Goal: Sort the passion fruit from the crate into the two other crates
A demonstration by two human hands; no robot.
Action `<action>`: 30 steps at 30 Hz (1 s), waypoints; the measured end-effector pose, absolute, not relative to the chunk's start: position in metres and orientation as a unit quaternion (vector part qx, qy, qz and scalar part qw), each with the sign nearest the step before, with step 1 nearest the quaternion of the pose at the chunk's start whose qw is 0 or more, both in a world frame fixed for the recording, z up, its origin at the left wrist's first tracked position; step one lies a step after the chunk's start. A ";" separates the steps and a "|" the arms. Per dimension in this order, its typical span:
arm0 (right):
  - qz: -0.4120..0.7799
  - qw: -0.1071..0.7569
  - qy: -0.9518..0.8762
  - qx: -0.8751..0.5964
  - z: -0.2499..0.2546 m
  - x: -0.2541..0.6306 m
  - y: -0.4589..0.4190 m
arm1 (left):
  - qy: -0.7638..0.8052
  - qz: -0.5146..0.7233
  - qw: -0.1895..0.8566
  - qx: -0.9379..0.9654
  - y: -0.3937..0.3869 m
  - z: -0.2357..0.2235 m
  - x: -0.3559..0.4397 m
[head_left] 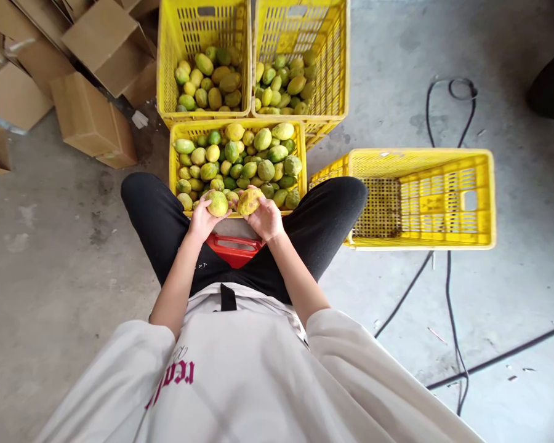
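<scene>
My left hand (200, 223) is closed around a green-yellow lemon (217, 203). In my right hand (268, 219) is a yellower lemon (250, 201) with brown spots on its skin. Both hands are close together over the near edge of a low yellow crate (172, 163), which stands between my knees. Green and yellow lemons (235, 154) fill this crate, several of them rough or blotched. Below my hands, part of a red plastic seat (235, 246) shows between my legs.
Behind the low crate stand two tall yellow crates, one at left (162, 67) and one at right (337, 67), partly filled with lemons. To my right, another yellow crate (447, 160) stands open. Cardboard boxes (92, 117) lie at upper left. Black cables (450, 295) cross the concrete floor.
</scene>
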State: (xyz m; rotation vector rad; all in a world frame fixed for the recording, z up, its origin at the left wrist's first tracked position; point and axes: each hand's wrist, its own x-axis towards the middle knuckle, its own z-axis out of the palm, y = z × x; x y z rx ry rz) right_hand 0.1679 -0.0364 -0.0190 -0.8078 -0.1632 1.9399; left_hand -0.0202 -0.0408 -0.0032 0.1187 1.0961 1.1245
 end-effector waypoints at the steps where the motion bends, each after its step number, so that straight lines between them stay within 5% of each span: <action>1: 0.805 0.483 -0.063 -0.338 -0.021 0.168 -0.037 | 0.498 0.508 0.700 0.061 -0.041 -0.005 -0.019; 10: 0.805 0.471 -0.015 -0.359 -0.032 0.171 -0.034 | 0.560 0.498 0.656 0.091 -0.042 -0.009 -0.015; 19: 0.794 0.517 -0.008 -0.319 -0.035 0.176 -0.034 | 0.510 0.492 0.703 0.067 -0.041 -0.004 -0.017; 30: 0.792 0.475 -0.084 -0.375 -0.038 0.168 -0.037 | 0.459 0.480 0.737 0.124 -0.043 -0.003 -0.018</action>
